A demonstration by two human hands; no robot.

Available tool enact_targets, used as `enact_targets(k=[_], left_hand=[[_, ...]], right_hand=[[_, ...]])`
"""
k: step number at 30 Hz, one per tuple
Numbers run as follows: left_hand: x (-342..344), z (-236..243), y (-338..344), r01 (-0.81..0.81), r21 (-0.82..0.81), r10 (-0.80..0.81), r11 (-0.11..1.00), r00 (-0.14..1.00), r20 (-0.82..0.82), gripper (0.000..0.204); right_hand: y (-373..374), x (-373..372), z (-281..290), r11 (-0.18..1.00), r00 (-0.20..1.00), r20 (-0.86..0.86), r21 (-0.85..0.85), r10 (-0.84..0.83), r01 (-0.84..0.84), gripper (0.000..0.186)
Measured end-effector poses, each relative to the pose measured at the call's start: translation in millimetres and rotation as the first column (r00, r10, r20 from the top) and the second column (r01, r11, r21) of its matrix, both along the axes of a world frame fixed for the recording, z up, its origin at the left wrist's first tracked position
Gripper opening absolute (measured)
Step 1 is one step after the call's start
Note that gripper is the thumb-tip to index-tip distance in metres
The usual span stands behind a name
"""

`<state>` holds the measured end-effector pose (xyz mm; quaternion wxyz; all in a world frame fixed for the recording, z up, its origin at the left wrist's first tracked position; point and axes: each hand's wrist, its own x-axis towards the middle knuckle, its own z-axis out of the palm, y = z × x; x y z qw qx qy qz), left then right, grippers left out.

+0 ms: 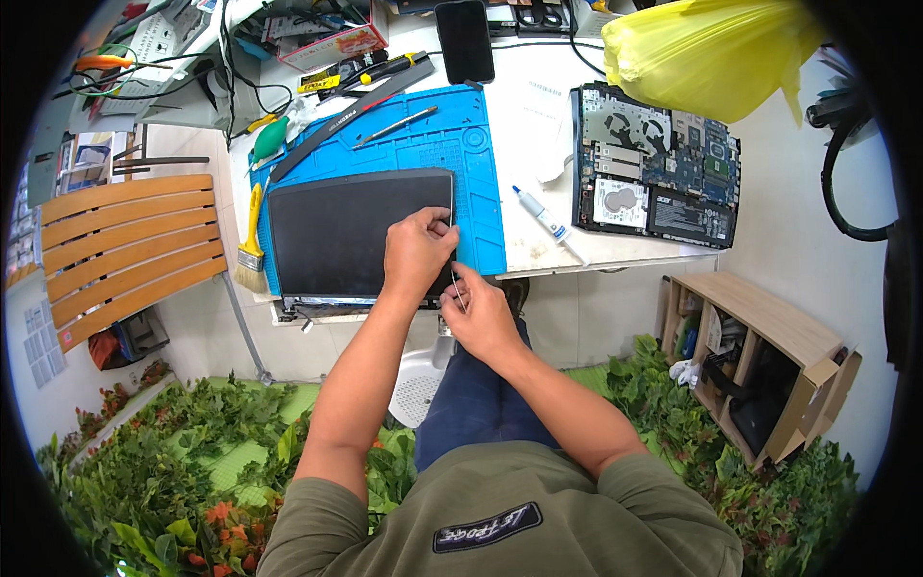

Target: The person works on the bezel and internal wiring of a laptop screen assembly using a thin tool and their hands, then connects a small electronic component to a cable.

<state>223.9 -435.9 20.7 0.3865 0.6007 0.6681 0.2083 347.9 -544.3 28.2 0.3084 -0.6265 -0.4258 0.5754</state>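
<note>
A black laptop screen panel (327, 236) lies on the blue repair mat (486, 202), its lower edge overhanging the table's front. A thin pale strip (458, 287) runs down along the panel's right edge and hangs loose at the lower corner. My left hand (415, 252) rests over the panel's right side, its fingertips pinched on the strip at the edge. Just below and to the right, my right hand (481, 315) pinches the strip's lower part between thumb and fingers. Shadow and fingers hide some of the strip.
A long dark bezel bar (346, 120), a metal pry tool (396, 127) and a yellow brush (252, 240) lie around the panel. To the right are a glue tube (540, 213) and an opened laptop base (659, 173). A yellow bag (711, 48) hangs above it.
</note>
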Motion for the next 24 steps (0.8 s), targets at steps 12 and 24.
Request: enact_targets(k=[12, 24], left_hand=[[-6, -12, 6, -0.113, -0.152, 0.136, 0.982, 0.979, 0.149, 0.027], [-9, -12, 2, -0.154, -0.196, 0.185, 0.968, 0.971, 0.15, 0.027]], right_hand=[[-32, -5, 12, 0.945, 0.939, -0.34, -0.322, -0.06, -0.056, 0.052], [16, 54, 8, 0.966, 0.941, 0.244, 0.054, 0.233, -0.253, 0.032]])
